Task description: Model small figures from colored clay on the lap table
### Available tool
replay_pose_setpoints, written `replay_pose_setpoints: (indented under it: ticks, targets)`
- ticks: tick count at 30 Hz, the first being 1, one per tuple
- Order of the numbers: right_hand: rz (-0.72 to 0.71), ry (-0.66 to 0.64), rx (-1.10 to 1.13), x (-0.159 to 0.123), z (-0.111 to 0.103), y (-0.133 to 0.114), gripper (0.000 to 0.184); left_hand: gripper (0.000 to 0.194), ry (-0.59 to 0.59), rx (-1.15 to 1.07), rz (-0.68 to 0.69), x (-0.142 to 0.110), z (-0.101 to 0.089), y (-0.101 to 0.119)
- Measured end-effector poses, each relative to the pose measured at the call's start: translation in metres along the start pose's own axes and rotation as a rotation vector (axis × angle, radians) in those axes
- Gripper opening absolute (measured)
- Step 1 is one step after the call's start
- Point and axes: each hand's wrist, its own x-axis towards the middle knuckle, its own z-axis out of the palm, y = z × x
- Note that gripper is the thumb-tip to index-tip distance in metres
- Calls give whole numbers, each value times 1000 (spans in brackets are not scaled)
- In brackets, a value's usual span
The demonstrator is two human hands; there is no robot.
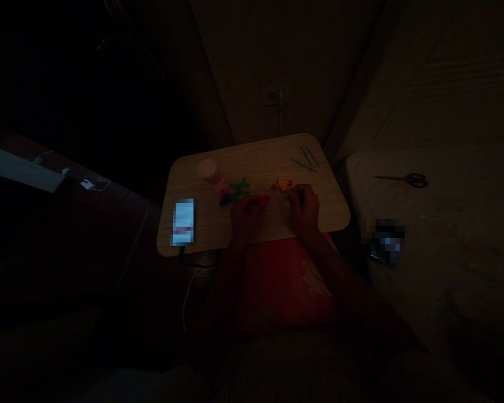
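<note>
The room is very dark. Both my hands rest on a small light wooden table (218,229). My left hand (244,215) is curled around a small red piece (258,200), its fingers closed. My right hand (305,208) sits beside it with bent fingers pressed together near its tip; what it holds is too dark to make out. Just beyond the hands lie a green shape (239,189), a dark purple and pink bit (224,195), and a yellow-orange figure with red parts (283,183).
A lit phone (183,221) with a cable lies at the table's left front. A pale round pot (208,170) stands at the back left, thin green sticks (305,159) at the back right. Scissors (406,179) lie on the surface to the right. A wall socket (276,94) is behind.
</note>
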Motion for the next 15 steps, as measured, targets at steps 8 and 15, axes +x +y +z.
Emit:
replay_pose_setpoints:
  ticks: [8, 15]
  targets:
    - [-55, -56, 28, 2, 0, 2, 26, 15, 23, 19, 105, -2, -1, 1]
    - [-89, -101, 21, 2, -3, 0, 40, 18, -7, -19, 168, -4, 0, 5]
